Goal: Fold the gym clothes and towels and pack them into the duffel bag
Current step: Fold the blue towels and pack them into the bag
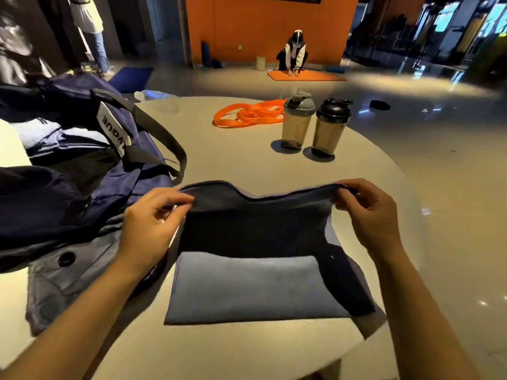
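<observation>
One towel (255, 231) pinched by two hands, two shaker bottles (297, 122)

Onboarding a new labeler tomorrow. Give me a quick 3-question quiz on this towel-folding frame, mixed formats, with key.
1. True or false: the left hand and right hand each pinch an upper corner of the dark blue towel, lifting that edge off the table.
2. Multiple choice: where is the duffel bag relative to the towel? A) to its left, open B) to its right, zipped shut C) under it
3. Fill in: behind the two shaker bottles lies an orange ____.

Key: 1 true; 2 A; 3 strap (looped, possibly a resistance band).
</observation>
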The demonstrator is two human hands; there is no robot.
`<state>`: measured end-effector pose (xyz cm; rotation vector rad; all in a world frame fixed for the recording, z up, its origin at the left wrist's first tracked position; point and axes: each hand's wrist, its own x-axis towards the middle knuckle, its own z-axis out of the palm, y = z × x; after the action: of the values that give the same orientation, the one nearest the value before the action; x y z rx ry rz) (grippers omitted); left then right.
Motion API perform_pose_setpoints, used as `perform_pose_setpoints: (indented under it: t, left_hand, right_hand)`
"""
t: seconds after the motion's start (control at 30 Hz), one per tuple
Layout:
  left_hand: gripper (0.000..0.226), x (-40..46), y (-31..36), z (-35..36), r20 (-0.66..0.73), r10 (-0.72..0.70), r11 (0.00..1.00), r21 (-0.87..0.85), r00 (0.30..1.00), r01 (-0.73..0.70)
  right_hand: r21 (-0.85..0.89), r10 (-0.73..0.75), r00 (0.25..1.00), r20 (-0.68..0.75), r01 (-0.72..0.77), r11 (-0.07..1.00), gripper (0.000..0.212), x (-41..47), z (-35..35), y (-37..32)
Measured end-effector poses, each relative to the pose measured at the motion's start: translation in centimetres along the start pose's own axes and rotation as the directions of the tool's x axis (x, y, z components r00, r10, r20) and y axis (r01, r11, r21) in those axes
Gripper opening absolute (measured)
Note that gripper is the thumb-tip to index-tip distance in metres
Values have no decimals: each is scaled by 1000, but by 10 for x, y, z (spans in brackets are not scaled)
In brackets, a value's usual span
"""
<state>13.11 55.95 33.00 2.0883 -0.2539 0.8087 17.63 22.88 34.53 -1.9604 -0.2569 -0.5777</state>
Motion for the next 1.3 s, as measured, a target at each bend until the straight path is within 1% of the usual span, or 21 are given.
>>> perform_pose_setpoints:
  t: [0.07,0.13,0.17,0.2,0.23,0.27,0.3,0.4,0.47,0.53,0.63,0.7,0.77,0.87,0.97,1.03,1.1,1.17,1.2,1.23,1.3]
  left_hand:
    - [23,-21,6,-20,124,-5,991,-130,992,21]
    - [31,-47,5,-31,251,-59,976,-187,966,108]
    - [37,-61,2,-32,324,-69,980,-157,943,125]
    - [41,-73,-3,-33,393,-55,991,-90,918,98]
    - [38,-81,-7,-34,444,-19,1000,-6,896,24]
    - [30,-86,-10,-35,482,25,997,55,876,-59]
    - [25,-87,-11,-35,513,61,990,78,857,-117]
    - [43,-80,-7,-34,466,194,963,79,863,-259]
    - [38,-77,3,-35,403,235,949,102,885,-299]
    - [33,-82,10,-37,382,246,951,81,891,-297]
    - [38,-100,11,-38,488,239,942,92,839,-322]
    - [37,-110,8,-36,533,207,940,123,820,-317]
    - [39,-111,5,-37,542,193,941,135,818,-311]
    - [45,-109,4,-36,533,240,914,159,811,-374]
    - [49,-109,5,-35,532,275,878,200,801,-434]
    - [52,-110,4,-36,522,271,887,191,809,-420]
    - [52,-105,7,-37,454,220,943,128,864,-307]
    - [47,-93,14,-39,345,169,978,61,923,-202]
    - [42,-86,17,-41,307,165,981,48,937,-188]
    - [37,-82,18,-43,304,177,978,55,936,-203]
    - [37,-84,19,-48,411,215,954,104,886,-280]
  right_hand:
    - [116,-8,993,117,-6,993,10,-27,-23,-9]
    - [135,5,975,223,-36,990,21,-58,-37,-10]
    - [69,23,961,276,-44,997,19,-73,-39,-7]
    - [-34,50,946,321,-42,999,8,-86,-38,-2]
    - [-160,74,932,356,-17,987,10,-95,-37,4]
    - [-267,85,931,356,14,964,23,-101,-35,8]
    - [-309,96,935,342,16,951,30,-104,-34,10]
    - [-227,87,956,282,-22,974,30,-100,-38,3]
    - [-92,36,974,222,-16,996,21,-100,-45,0]
    - [-15,4,978,210,-1,1000,8,-106,-52,-6]
    - [-158,57,948,314,-6,987,17,-121,-59,0]
    - [-285,59,926,372,53,957,27,-129,-59,6]
    - [-314,39,913,405,100,944,37,-135,-59,10]
    - [-378,16,911,412,154,913,43,-135,-60,13]
    - [-521,-82,913,400,300,799,39,-137,-60,20]
    - [-513,-95,914,396,305,802,36,-139,-62,25]
    - [-434,-72,938,339,224,873,23,-137,-64,20]
    - [-341,-55,967,248,140,929,26,-133,-62,11]
    - [-319,-66,976,207,131,939,25,-131,-62,7]
    - [-315,-81,978,192,140,939,24,-130,-61,4]
    - [-362,-118,962,247,204,910,23,-132,-62,3]
